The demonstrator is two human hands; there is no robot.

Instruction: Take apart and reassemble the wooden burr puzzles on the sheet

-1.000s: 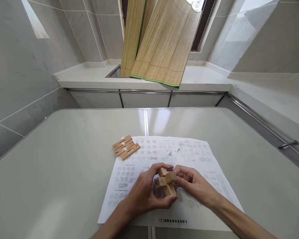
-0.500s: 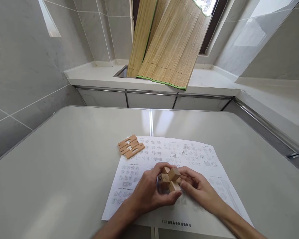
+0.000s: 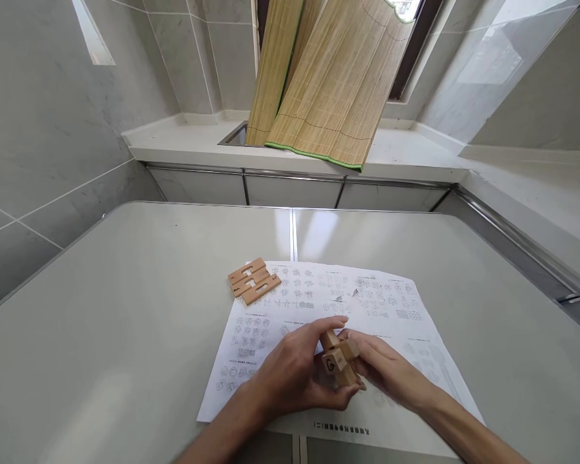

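A small wooden burr puzzle [image 3: 339, 361] of interlocking blocks, one end marked with a letter G, is held above the printed sheet [image 3: 309, 332]. My left hand [image 3: 299, 367] grips it from the left, thumb below and fingers over the top. On its right side, my right hand [image 3: 384, 367] closes its fingers against the blocks; its fingertips are partly hidden behind the puzzle. Flat wooden pieces [image 3: 254, 281] with slots lie side by side at the sheet's upper left corner, apart from both hands.
The sheet with rows of small diagrams lies on a glossy pale table [image 3: 125, 309] with a seam down its middle. Beyond the table, a bamboo mat [image 3: 328, 90] with green edging hangs over a white ledge [image 3: 183, 138]. Tiled walls stand at both sides.
The puzzle has turned and shifted slightly right, with its G-marked end now lower and nearer the middle. My right hand has closed in onto its right side.
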